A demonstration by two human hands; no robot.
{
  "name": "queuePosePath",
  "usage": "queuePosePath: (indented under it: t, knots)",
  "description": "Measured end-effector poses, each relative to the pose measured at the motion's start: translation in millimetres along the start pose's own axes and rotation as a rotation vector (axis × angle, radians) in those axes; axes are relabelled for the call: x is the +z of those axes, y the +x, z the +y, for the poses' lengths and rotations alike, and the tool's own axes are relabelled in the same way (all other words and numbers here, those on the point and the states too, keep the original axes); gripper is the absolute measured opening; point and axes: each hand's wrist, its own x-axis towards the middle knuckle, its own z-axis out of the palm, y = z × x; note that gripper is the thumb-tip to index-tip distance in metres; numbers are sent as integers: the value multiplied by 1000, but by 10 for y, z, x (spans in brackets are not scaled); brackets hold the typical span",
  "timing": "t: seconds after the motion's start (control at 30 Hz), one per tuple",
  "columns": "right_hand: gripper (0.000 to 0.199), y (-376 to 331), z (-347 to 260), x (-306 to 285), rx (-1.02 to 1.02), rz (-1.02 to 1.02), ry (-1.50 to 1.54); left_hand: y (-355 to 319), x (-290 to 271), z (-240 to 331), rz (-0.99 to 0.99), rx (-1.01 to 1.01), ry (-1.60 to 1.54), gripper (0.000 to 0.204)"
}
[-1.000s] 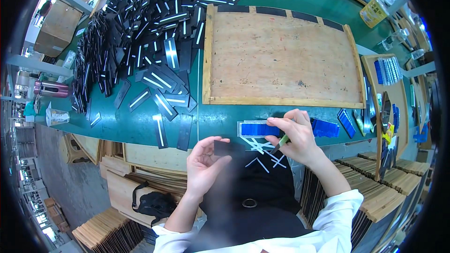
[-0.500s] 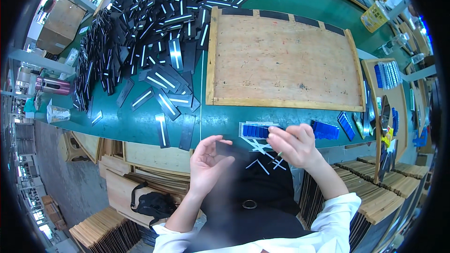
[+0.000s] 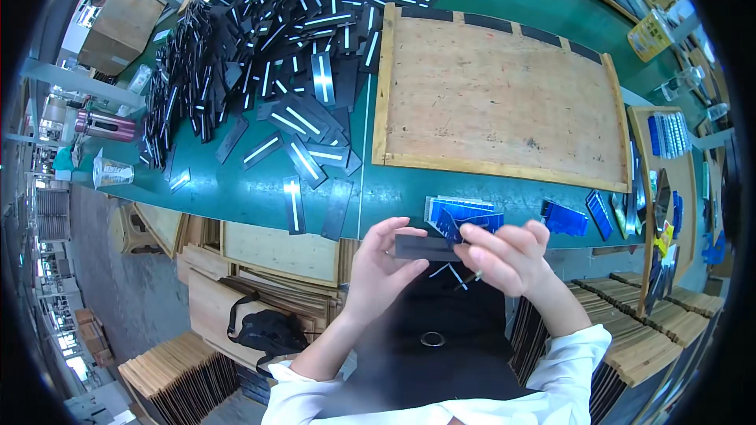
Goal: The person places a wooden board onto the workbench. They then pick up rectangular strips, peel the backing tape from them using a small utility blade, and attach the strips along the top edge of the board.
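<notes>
My left hand is closed on a thin dark rectangular plate, held by its left end between thumb and fingers just off the table's front edge. At the plate's other end my right hand pinches the edge of a blue film sheet. A thin stick-like thing pokes out below the right fingers; its kind cannot be made out. Behind the blue sheet lies a clear-edged stack of blue strips. A few narrow white strips are below the hands, against my dark clothing.
A large heap of dark plates with white stripes covers the green table's left. A shallow wooden tray occupies the middle. More blue sheets lie at right, near a wooden frame. Stacked boards stand below right.
The dark plate has come level and moved right toward my right hand. A blue sheet now shows tilted up at my right fingers. The whole view has shifted slightly.
</notes>
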Motion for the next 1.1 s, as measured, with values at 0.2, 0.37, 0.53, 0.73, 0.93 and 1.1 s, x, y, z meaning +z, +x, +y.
queuePosePath:
  t: [0.2,0.37,0.53,0.73,0.93,1.1]
  knots:
    - [63,-157,106,54,237,27,126,-18,-74,-20,28,18,-30,61]
    - [65,-107,163,-16,245,61,141,-40,-59,-34,32,28,-32,61]
    - [67,62,125,-38,226,93,151,-38,8,-57,-5,24,-43,61]
    - [71,305,-90,-131,222,108,316,-39,99,3,-37,33,-52,63]
    - [65,272,-167,-69,199,61,376,-66,58,9,-93,122,-102,67]
    - [71,213,-136,-122,245,-28,358,-84,57,42,-54,122,-113,67]
